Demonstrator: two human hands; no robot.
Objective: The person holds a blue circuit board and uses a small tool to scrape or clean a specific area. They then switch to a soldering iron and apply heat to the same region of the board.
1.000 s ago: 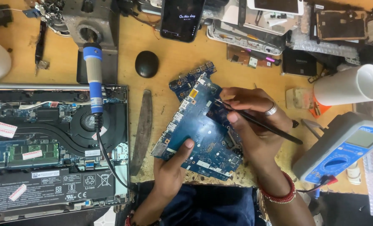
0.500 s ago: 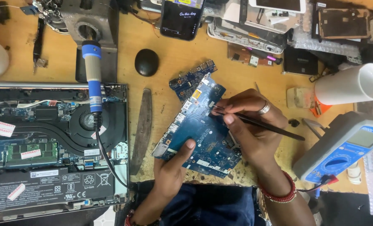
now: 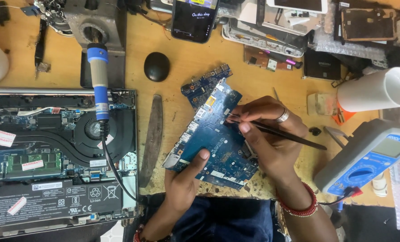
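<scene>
Left hand [image 3: 182, 181] thumb-up, right hand [image 3: 271, 139] in pinching grip.

I see bare forearms — a silver ring [image 3: 282, 116] on the right hand [image 3: 271, 134], red beaded bracelets [image 3: 302, 207] at its wrist — dark blue trousers [image 3: 227, 219] at bottom centre.

We saw an opened laptop [image 3: 52, 157] at the left, a blue-handled soldering iron [image 3: 99, 80] lying over it, a phone [image 3: 195, 18] up top, and a multimeter [image 3: 370, 157] beside a white cup [image 3: 379, 89].

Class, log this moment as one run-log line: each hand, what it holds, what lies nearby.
left hand: steadies blue circuit board | right hand: holds tweezers, tips on board | nearby: multimeter, open laptop
</scene>
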